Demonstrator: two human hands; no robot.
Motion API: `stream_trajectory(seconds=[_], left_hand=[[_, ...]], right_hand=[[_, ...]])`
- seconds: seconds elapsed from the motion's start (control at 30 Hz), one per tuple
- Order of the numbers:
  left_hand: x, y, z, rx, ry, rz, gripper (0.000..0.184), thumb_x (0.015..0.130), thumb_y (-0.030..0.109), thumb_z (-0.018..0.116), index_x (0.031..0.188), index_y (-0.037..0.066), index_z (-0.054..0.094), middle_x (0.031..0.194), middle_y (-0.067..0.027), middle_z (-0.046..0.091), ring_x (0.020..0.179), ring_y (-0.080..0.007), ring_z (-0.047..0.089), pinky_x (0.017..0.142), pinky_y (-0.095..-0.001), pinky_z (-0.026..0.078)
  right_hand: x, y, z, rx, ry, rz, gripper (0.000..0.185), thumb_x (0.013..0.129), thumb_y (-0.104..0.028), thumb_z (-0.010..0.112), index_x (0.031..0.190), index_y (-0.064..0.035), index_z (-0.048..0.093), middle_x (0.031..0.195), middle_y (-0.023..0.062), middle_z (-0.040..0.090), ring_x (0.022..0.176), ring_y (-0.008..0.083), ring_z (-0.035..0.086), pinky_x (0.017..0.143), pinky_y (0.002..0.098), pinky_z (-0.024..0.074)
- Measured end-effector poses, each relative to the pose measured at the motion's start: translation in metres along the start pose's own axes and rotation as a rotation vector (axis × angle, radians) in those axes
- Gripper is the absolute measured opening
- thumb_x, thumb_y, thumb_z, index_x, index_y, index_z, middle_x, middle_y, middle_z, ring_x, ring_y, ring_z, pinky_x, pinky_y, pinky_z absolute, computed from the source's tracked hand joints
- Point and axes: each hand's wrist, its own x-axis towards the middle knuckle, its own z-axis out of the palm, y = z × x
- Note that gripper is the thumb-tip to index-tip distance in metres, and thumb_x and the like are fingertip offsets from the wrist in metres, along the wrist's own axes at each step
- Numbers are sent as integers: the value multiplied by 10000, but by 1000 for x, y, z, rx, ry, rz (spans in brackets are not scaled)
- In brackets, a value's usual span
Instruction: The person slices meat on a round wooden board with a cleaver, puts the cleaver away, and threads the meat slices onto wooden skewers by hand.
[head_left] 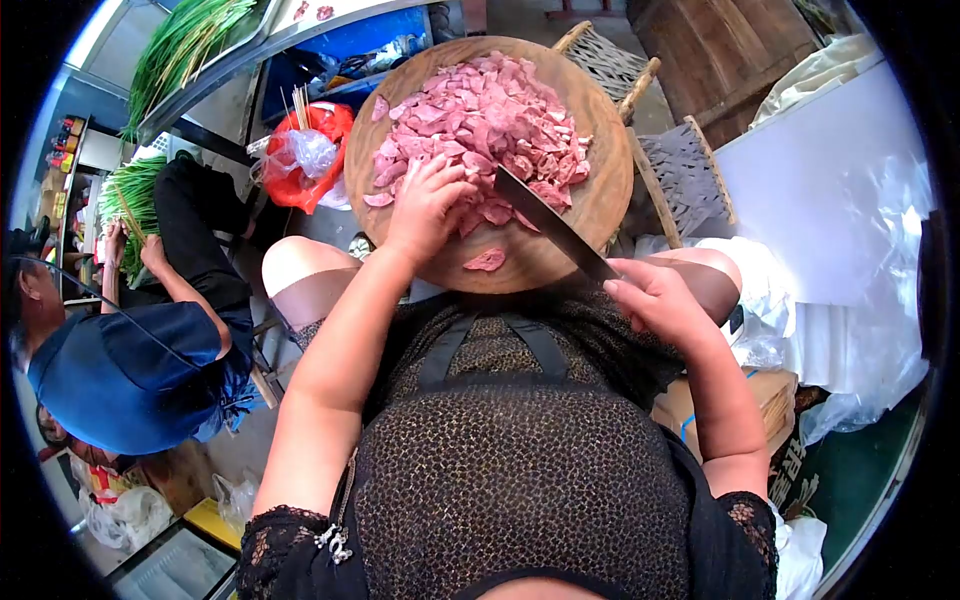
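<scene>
A thick round wooden chopping board (600, 170) stands before my knees, heaped with sliced pink raw meat (490, 110). My left hand (430, 200) rests at the near left of the heap, its fingers bent and pressed on a piece of meat. My right hand (655, 300) is wrapped round the handle of a broad dark kitchen knife (553, 222). The blade slants up and left across the board, its tip close to my left fingers. One loose meat slice (485, 260) lies apart near the board's front edge. The knife handle is mostly hidden by my fingers.
On the left, a person in a blue top (140, 365) handles green stalks (130, 205). A red plastic bag (305, 165) with thin sticks stands beside the board. Woven stools (685, 180) stand to the right, near a white-covered surface (800, 190). A blue crate (345, 60) sits behind.
</scene>
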Motion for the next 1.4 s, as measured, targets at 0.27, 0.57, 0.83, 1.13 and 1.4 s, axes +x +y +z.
stream_trajectory(seconds=[0.27, 0.57, 0.83, 1.13, 1.4], left_hand=[[-29, 15, -10, 52, -63, -294, 705, 671, 253, 753, 1305, 223, 447, 1439, -107, 294, 1349, -364, 195, 1038, -609, 163], [-45, 5, 11, -77, 69, -447, 1079, 590, 238, 816, 1432, 119, 152, 1456, -239, 147, 1343, -423, 147, 1089, -483, 167], [-52, 1, 16, -111, 153, -359, 1133, 562, 205, 824, 1433, 80, 110, 1455, -246, 140, 1345, -422, 140, 1102, -467, 143], [-52, 1, 19, -108, 183, -322, 1130, 563, 170, 811, 1433, 84, 94, 1456, -266, 109, 1347, -426, 137, 1095, -462, 165], [-48, 8, 9, -183, 203, -408, 1165, 573, 187, 805, 1439, 86, 33, 1453, -308, 22, 1353, -435, 111, 1098, -428, 161]], right_hand=[[3, 3, 2, -13, 28, -19, 402, 887, -255, 581, 1205, -13, 535, 635, -43, 482, 513, 47, 440, 462, 205, 369], [57, 3, 40, -318, 169, -435, 425, 863, -300, 567, 1201, -44, 537, 824, 166, 646, 725, 286, 636, 674, 365, 485], [32, -16, 31, -712, -40, -377, 403, 855, -242, 575, 1196, -32, 534, 1059, 215, 606, 996, 338, 588, 841, 372, 463], [67, -19, 34, -468, 194, -467, 399, 858, -313, 546, 1162, -56, 557, 911, 225, 624, 870, 373, 601, 746, 421, 473], [57, -21, 29, -692, 122, -554, 395, 848, -318, 555, 1158, -74, 558, 876, 207, 629, 847, 363, 605, 733, 430, 473]])
